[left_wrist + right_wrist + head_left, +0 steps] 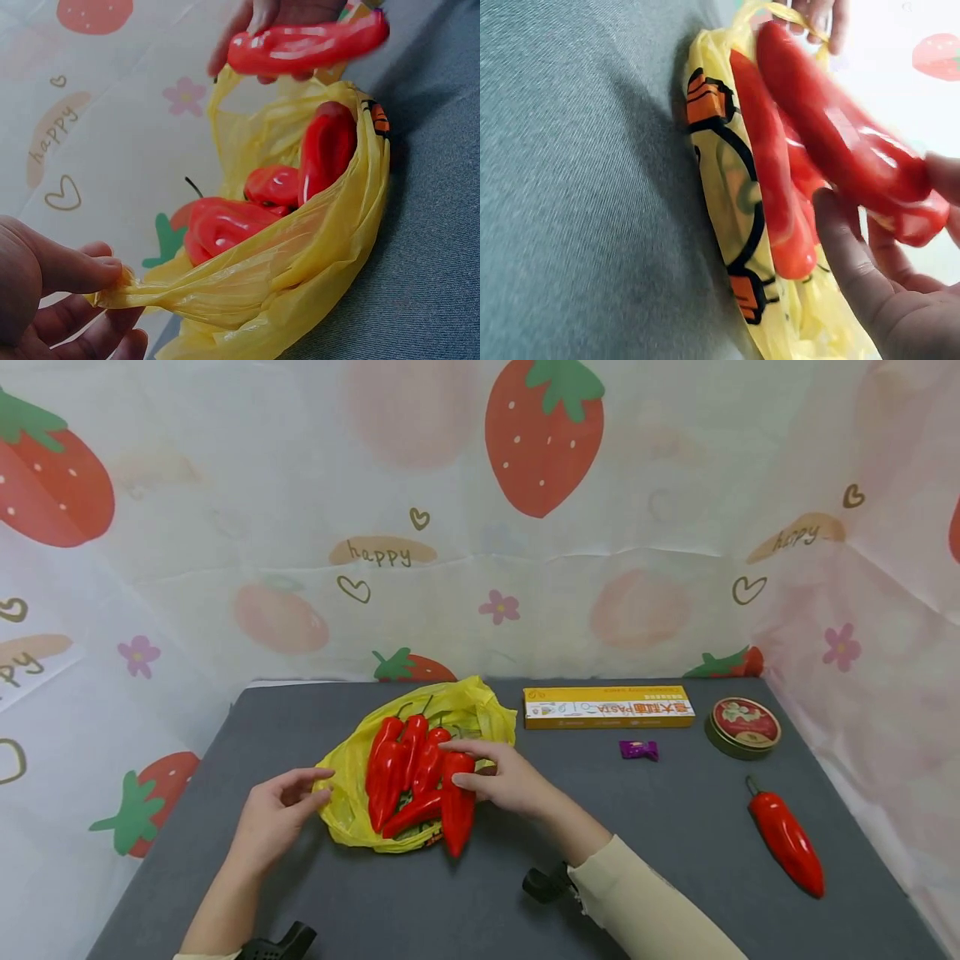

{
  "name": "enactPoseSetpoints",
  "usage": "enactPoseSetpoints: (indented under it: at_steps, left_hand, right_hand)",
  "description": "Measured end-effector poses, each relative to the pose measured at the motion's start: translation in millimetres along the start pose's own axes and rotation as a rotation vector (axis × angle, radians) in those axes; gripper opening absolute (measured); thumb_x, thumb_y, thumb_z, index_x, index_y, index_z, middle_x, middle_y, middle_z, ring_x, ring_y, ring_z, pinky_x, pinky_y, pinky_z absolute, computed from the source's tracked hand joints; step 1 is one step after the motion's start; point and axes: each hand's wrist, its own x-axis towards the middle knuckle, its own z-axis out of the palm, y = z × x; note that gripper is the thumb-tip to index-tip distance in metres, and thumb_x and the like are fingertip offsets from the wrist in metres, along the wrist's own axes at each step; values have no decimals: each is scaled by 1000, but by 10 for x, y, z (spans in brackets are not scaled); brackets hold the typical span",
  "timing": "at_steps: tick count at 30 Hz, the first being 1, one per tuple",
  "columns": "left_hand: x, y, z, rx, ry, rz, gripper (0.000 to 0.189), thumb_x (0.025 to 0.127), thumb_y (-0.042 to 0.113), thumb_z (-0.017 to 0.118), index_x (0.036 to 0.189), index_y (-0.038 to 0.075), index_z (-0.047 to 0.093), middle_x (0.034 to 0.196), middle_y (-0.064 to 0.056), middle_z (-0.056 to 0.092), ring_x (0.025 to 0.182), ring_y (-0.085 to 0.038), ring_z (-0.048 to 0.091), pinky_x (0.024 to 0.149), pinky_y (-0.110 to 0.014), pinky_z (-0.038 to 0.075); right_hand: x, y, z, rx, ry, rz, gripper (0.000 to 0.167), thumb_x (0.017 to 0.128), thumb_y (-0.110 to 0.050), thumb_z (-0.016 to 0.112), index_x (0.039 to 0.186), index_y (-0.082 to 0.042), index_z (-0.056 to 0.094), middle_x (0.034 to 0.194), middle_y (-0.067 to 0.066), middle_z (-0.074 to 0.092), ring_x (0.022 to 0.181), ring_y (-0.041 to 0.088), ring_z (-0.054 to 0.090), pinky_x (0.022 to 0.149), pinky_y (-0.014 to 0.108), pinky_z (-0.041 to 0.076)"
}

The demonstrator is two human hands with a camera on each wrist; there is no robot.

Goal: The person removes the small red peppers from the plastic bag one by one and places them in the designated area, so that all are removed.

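A yellow plastic bag (pixel 341 806) lies spread on the table with several red peppers (pixel 387 768) in it. My left hand (pixel 273 818) pinches the bag's left edge between thumb and fingers, and the left wrist view shows the plastic (pixel 225 292) pulled taut from that pinch. In my right hand (pixel 510 777) is another red pepper (pixel 458 810), gripped near its top end over the bag's right side. The right wrist view shows this pepper (pixel 840 124) raised beside the others, its tip pointing away from the fingers.
Farther right lies a single red pepper (pixel 787 843) with a stem. Behind it stands a round red-lidded tin (pixel 744 728). A yellow and white pasta box (pixel 609 707) lies along the back, with a purple wrapped candy (pixel 639 750) in front. A strawberry-print cloth (pixel 465 560) hangs behind the grey table (pixel 420 910).
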Motion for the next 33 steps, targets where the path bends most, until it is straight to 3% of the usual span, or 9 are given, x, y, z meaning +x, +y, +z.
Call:
enactPoseSetpoints:
  at_steps: [13,21,27,33]
  left_hand:
    - [-4,8,7,-26,-5,-31,34,95,20,71,127,9,69,117,-14,66,92,-21,59,77,-27,59]
    - [7,4,32,-20,-8,-23,33,95,20,71,127,9,69,116,-14,66,92,-21,60,76,-27,59]
    - [19,5,49,-24,-13,-23,34,95,22,72,127,9,69,119,-14,65,94,-22,59,77,-26,59]
    - [18,13,35,-31,-23,-52,36,96,23,71,129,10,68,121,-14,64,96,-23,58,78,-26,58]
  right_hand:
    - [-395,-47,-217,50,120,2,50,96,-25,70,139,-21,44,126,11,67,102,25,69,79,39,61]
    - [-688,25,-463,21,195,28,46,99,-25,65,142,-17,49,136,18,59,113,30,64,84,43,60]
    - [-867,127,-635,111,239,35,46,101,-22,63,144,-13,48,140,22,56,115,31,64,86,43,60]
    - [-951,210,-679,225,206,41,55,97,-16,67,147,-9,44,142,25,53,114,29,65,87,42,59]
